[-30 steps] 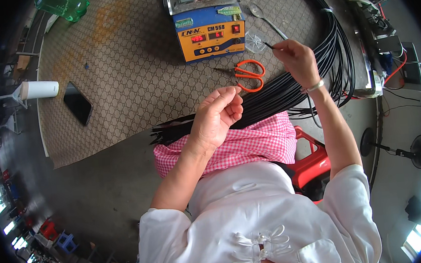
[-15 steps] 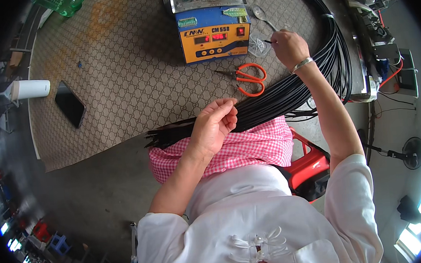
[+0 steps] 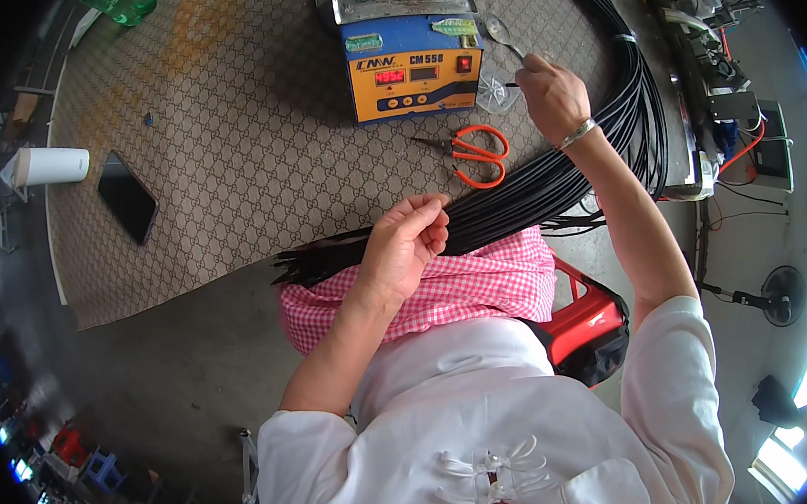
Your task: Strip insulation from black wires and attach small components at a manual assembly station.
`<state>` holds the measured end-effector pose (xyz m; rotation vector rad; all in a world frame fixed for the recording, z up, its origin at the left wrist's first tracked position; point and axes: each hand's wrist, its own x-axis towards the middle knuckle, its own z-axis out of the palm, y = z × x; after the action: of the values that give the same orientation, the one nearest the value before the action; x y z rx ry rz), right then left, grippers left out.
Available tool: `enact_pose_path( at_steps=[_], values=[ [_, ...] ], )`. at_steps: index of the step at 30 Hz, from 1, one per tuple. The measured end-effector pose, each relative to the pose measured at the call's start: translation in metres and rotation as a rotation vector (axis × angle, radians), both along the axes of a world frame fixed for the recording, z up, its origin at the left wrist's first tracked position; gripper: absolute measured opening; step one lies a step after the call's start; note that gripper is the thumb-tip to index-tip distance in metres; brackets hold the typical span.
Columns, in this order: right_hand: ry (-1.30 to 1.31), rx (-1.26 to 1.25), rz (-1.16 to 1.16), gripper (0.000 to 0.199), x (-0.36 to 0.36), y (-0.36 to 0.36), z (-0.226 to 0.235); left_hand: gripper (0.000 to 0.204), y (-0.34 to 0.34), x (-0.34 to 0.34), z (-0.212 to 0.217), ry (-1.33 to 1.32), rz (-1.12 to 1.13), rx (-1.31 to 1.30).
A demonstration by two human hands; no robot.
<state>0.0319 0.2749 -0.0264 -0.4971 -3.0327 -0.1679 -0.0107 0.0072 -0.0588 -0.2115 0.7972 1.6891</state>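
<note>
My right hand is closed in a pinch around a thin black piece, whose short dark tip pokes out toward a small clear plastic dish; its kind cannot be made out. A metal spoon lies just beyond, its handle reaching close to my knuckles. My left hand is closed with thumb and fingertips together over the near end of a bundle of black cables. Whatever those fingers hold is too small or hidden to name. Orange-handled scissors lie on the table between my hands.
A blue and yellow solder pot with red digits stands at the far middle. Left lie a phone and a white cup, with a green bottle farther off. A pink checked cloth covers my lap beside a red stool.
The red readout on the solder pot has changed. My right hand has shifted very slightly while keeping its pinch near the dish; my left hand stays about where it was.
</note>
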Motion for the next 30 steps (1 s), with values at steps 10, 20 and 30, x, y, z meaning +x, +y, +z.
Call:
enact_pose_path(
  at_steps=[10, 20, 30],
  values=[
    [0.365, -0.428, 0.052, 0.009, -0.013, 0.008, 0.059, 0.012, -0.007, -0.006, -0.004, -0.036, 0.02, 0.01],
    [0.407, -0.362, 0.181, 0.011, -0.093, 0.003, 0.081, 0.011, -0.009, -0.008, -0.008, -0.057, 0.041, 0.034],
    [0.251, -0.179, 0.131, 0.014, -0.136, -0.003, 0.079, 0.013, -0.013, -0.011, -0.016, -0.072, 0.053, 0.042]
  ],
)
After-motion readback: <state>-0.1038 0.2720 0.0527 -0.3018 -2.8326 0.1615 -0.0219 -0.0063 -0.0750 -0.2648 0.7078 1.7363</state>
